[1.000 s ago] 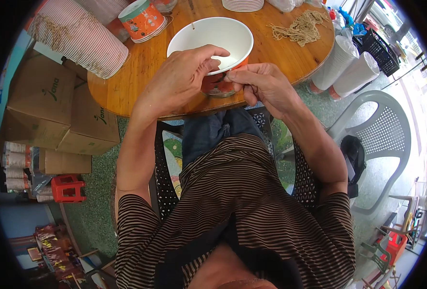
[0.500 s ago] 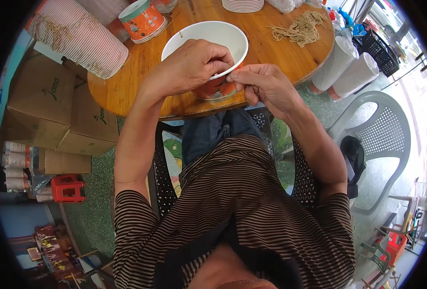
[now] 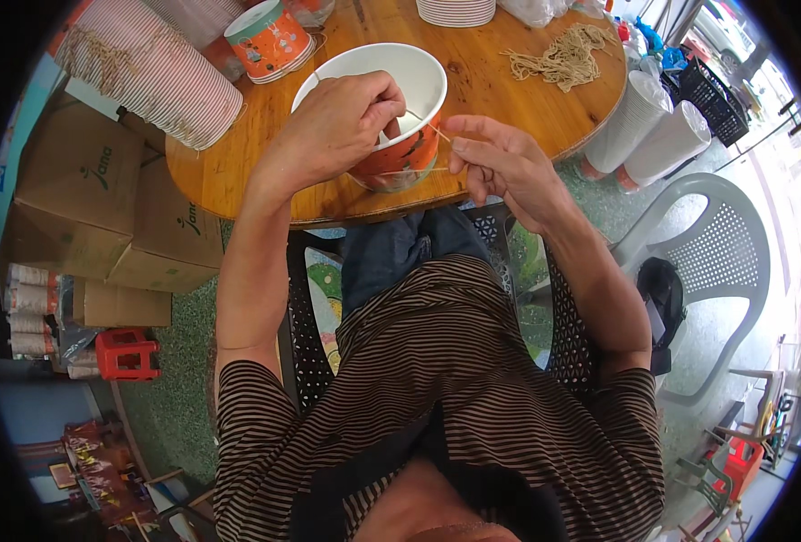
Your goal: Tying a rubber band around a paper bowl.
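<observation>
A large paper bucket (image 3: 396, 161), white inside and orange-patterned outside, stands near the table's front edge. My left hand (image 3: 342, 122) reaches over its rim, fingers curled inside around a thin string (image 3: 440, 134). That string passes the bucket wall just below the rim at the right and runs to my right hand (image 3: 504, 163), which pinches it outside. A lower strand crosses the bucket's front toward the same hand. Another short bit of cord shows at the rim's far left. My left fingertips are partly hidden.
On the wooden table (image 3: 482, 81) lie a heap of tan strings (image 3: 568, 56), a tall stack of paper buckets (image 3: 152, 77) and a smaller orange bucket stack (image 3: 270, 43). Cardboard boxes (image 3: 75, 181) stand at left; wrapped white stacks (image 3: 667, 144) and a grey plastic chair (image 3: 717, 226) at right.
My right hand has drawn slightly away from the rim, and a taut length of string now shows. The bucket and my left hand have shifted a little left.
</observation>
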Available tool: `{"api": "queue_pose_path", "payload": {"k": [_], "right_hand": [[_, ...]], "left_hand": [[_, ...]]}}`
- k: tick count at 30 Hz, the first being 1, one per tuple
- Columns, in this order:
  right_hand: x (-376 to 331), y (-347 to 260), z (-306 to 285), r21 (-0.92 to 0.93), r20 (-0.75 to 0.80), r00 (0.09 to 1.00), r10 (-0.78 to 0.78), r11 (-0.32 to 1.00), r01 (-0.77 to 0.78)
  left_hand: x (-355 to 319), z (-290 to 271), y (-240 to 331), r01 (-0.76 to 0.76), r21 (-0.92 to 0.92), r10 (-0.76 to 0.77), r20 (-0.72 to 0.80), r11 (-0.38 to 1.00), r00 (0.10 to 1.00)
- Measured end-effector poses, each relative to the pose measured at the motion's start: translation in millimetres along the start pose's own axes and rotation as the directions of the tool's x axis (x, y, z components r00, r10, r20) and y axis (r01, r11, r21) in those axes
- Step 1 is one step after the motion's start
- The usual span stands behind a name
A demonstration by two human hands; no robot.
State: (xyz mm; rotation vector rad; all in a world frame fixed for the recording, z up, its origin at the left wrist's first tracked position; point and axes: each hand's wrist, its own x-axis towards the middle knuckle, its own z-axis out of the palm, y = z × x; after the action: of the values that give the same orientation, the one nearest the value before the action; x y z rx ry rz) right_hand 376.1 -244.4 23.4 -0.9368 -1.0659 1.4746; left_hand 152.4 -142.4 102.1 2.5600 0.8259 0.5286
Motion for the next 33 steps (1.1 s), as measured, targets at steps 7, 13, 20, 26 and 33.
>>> {"api": "queue_pose_path", "payload": {"k": [7,13,20,26,33], "right_hand": [[-0.2,-7.6,25.2,-0.264,-0.074,0.935,-0.348,0.911,0.318],[15.1,-8.7,33.0,-0.411,-0.044,0.931,-0.361,0.856,0.313],[14.5,-10.9,38.1,-0.297,-0.117,0.95,-0.291,0.923,0.246],[18.7,-6.1,30.4,-0.262,-0.108,0.961,-0.255,0.94,0.22],[17.5,-10.0,34.1,-0.238,-0.098,0.963,-0.25,0.946,0.222]], "left_hand": [[-9.2,-3.6,-0.4,0.039,-0.035,-0.042,-0.111,0.999,0.993],[-16.6,-9.3,29.7,-0.041,-0.063,0.031,-0.151,0.997,0.988],[-17.5,5.8,17.8,0.006,-0.361,-0.094,-0.226,0.932,0.97],[-14.4,11.2,18.6,-0.02,-0.282,-0.033,-0.182,0.959,0.983],[-11.2,15.3,18.1,-0.045,-0.341,-0.042,-0.242,0.939,0.969]]}}
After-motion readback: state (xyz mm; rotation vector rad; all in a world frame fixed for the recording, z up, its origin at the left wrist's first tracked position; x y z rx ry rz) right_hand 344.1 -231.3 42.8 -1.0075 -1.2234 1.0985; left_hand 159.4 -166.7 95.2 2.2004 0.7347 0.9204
